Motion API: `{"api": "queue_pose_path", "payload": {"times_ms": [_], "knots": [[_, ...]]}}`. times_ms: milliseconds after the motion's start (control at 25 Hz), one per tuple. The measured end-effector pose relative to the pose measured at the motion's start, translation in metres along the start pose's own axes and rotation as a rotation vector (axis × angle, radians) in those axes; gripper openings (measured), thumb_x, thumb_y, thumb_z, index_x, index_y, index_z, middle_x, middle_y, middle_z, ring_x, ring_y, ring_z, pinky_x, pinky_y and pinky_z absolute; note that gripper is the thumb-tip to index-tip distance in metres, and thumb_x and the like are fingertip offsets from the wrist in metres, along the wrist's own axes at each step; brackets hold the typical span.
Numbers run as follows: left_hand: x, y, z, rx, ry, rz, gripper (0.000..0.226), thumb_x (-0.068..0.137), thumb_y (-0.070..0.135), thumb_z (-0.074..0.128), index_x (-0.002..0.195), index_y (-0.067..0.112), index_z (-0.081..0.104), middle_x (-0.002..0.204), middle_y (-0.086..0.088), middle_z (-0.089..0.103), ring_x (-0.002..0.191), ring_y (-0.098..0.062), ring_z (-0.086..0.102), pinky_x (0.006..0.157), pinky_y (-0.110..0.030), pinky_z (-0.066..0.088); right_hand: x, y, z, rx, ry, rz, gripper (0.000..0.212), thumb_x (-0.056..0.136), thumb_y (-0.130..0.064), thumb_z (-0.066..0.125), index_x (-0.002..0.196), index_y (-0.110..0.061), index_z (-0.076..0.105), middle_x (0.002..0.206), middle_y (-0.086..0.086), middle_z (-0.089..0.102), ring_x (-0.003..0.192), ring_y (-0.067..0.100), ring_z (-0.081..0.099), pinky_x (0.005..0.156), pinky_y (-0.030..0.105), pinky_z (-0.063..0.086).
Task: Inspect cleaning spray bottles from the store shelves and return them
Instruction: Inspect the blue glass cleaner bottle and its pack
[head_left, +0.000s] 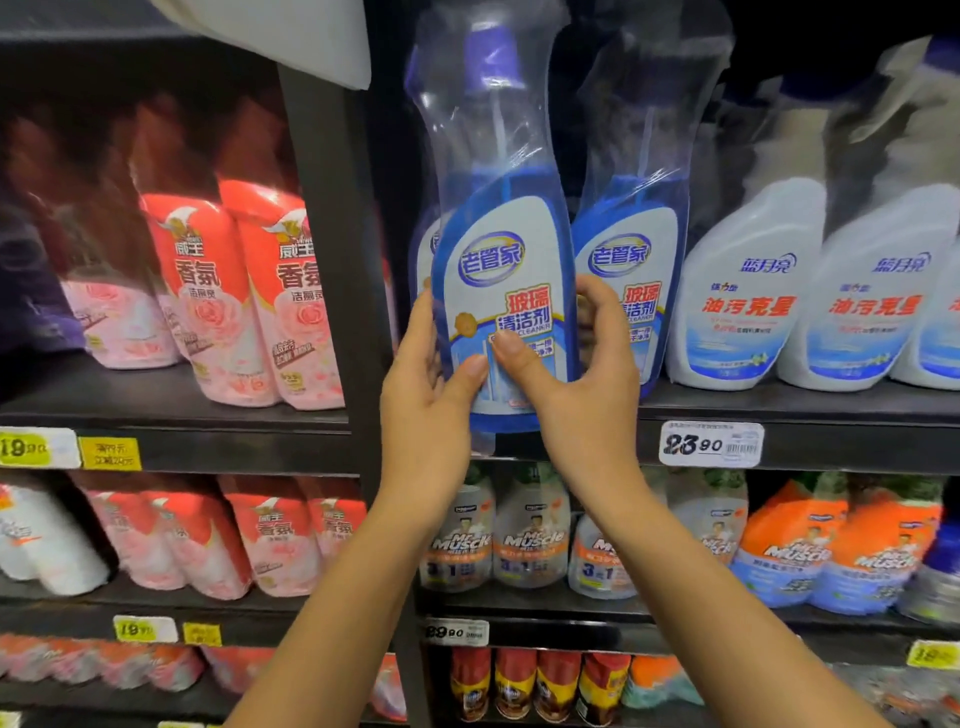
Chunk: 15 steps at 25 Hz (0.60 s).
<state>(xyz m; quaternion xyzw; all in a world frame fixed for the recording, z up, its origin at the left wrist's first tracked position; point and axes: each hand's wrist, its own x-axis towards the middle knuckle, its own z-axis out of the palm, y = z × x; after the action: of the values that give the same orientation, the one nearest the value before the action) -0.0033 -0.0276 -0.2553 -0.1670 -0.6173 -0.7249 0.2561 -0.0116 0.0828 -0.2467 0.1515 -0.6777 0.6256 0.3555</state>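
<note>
A tall blue glass-cleaner spray bottle (501, 270) with a white and blue label and a clear plastic sleeve over its purple sprayer top is held upright in front of the upper shelf. My left hand (426, 400) grips its lower left side with the thumb on the label. From the right, my right hand (576, 374) wraps the lower side, thumb across the front. A second identical blue bottle (631, 260) stands just behind and to the right on the shelf (810, 405).
White spray bottles (748, 291) with blue and red print stand to the right. Red and pink refill pouches (249, 291) fill the left bay past a black upright post (332, 234). Below are grey (524, 535) and orange (810, 545) spray bottles, with price tags (711, 444) on the shelf edges.
</note>
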Motion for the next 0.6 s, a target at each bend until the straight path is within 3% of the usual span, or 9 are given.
{"api": "queue_pose_path", "payload": {"times_ms": [120,280,400,480,600], "knots": [[0.011,-0.01,0.002,0.029,0.055,-0.03,0.061,0.094,-0.009,0.049,0.148,0.013,0.032,0.145,-0.003,0.047,0.132,-0.014,0.047,0.109,-0.043,0.039,0.013,0.001,0.002,-0.212,0.032,-0.056,0.056,0.071,-0.027,0.084,0.117,-0.012,0.056,0.109,-0.001,0.059,0.105,0.018,0.054,0.086,0.023,0.044],[0.02,-0.023,0.002,0.049,0.07,-0.04,0.061,0.096,-0.006,0.047,0.15,0.015,0.028,0.148,-0.003,0.043,0.135,-0.015,0.043,0.11,-0.044,0.038,0.015,0.005,0.004,-0.442,0.031,-0.117,0.061,0.073,-0.04,0.081,0.119,-0.006,0.059,0.104,-0.003,0.059,0.103,0.021,0.054,0.086,0.028,0.042],[0.024,-0.028,0.003,0.087,0.091,-0.017,0.062,0.097,-0.005,0.046,0.15,0.02,0.027,0.143,0.009,0.046,0.129,-0.003,0.046,0.107,-0.031,0.041,0.015,0.007,0.008,-0.566,-0.002,-0.132,0.07,0.077,-0.048,0.075,0.127,-0.002,0.056,0.112,0.008,0.065,0.107,0.027,0.056,0.092,0.038,0.043],[0.027,-0.03,0.004,0.139,0.089,-0.001,0.062,0.097,-0.003,0.045,0.15,0.022,0.025,0.133,0.022,0.047,0.121,0.009,0.047,0.101,-0.018,0.042,0.015,0.009,0.009,-0.558,0.0,-0.159,0.074,0.079,-0.044,0.075,0.132,0.002,0.051,0.117,0.014,0.063,0.108,0.031,0.057,0.093,0.044,0.046],[0.03,-0.032,0.005,0.154,0.076,0.015,0.06,0.099,-0.002,0.042,0.151,0.021,0.023,0.125,0.032,0.043,0.115,0.018,0.047,0.094,-0.01,0.043,0.011,0.011,0.012,-0.555,0.026,-0.213,0.073,0.081,-0.035,0.076,0.135,0.005,0.047,0.123,0.019,0.059,0.112,0.034,0.057,0.092,0.05,0.049]]}}
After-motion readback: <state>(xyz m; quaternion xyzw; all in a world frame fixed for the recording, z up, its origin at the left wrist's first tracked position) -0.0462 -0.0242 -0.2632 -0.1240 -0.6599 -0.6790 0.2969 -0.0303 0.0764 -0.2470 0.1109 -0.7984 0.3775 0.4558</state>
